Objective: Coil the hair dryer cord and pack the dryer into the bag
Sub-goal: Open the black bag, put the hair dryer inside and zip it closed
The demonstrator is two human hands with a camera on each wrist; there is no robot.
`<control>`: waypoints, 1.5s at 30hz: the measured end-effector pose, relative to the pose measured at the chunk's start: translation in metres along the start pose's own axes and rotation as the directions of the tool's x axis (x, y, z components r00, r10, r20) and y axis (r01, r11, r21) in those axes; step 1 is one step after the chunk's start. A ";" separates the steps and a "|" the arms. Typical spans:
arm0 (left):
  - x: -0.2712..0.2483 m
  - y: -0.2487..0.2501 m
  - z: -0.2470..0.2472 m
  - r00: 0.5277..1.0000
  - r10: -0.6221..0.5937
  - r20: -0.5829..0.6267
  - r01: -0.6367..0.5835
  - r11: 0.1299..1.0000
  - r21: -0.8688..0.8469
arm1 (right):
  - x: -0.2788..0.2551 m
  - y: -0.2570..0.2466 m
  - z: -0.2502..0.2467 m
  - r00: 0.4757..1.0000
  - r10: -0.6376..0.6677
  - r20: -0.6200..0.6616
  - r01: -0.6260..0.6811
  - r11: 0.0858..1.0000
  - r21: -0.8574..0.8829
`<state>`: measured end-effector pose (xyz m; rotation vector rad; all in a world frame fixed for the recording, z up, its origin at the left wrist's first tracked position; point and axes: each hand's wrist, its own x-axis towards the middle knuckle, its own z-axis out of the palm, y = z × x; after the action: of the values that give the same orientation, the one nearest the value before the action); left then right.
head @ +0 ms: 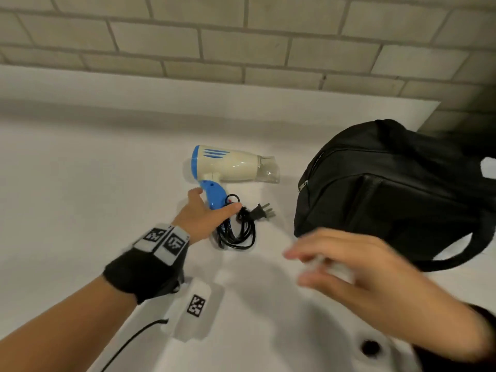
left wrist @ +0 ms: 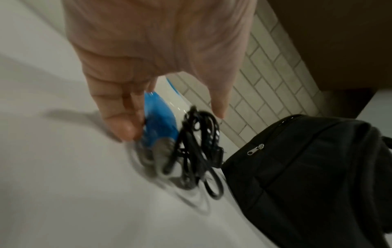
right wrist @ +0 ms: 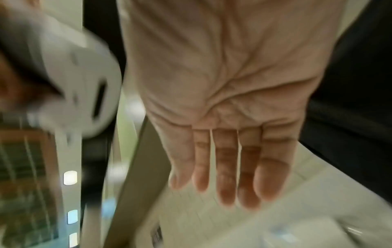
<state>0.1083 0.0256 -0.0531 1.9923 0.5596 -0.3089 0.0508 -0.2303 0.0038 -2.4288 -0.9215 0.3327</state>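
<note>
A cream and blue hair dryer [head: 230, 167] lies on the white counter [head: 94, 183] with its nozzle pointing right. Its black cord [head: 239, 230] is bunched in loops below the blue handle [head: 214, 196], and the plug [head: 261, 212] lies to the right. My left hand [head: 216, 201] straddles the handle, fingers on the left and thumb on the right by the cord. In the left wrist view the fingers [left wrist: 127, 124] look nearly straight beside the blue handle [left wrist: 161, 120]. My right hand [head: 298, 267] hovers blurred and empty in front of the black bag [head: 389, 189], palm open [right wrist: 220, 193].
The bag's zipper pull [head: 303, 185] faces the dryer and a strap [head: 480, 245] loops to the right. A sink basin with a dark overflow hole [head: 370, 347] lies below my hands. A tiled wall [head: 241, 36] stands behind the counter.
</note>
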 end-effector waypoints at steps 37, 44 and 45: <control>-0.009 0.005 0.011 0.782 0.558 0.278 -0.623 0.695 0.358 | 0.117 -0.011 0.010 1.000 -0.002 0.012 0.003 0.996 -0.093; -0.006 0.001 0.011 0.803 0.528 0.278 -0.591 0.639 0.493 | 0.133 -0.001 0.011 0.963 0.156 -0.221 -0.042 0.893 0.448; -0.006 0.001 0.010 0.793 0.534 0.294 -0.606 0.638 0.476 | 0.137 0.000 0.016 0.948 0.212 -0.238 -0.038 0.817 0.576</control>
<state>0.1038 0.0148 -0.0544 2.5634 -0.3205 -0.2023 0.1460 -0.1320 -0.0153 -1.9127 -0.4414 0.2391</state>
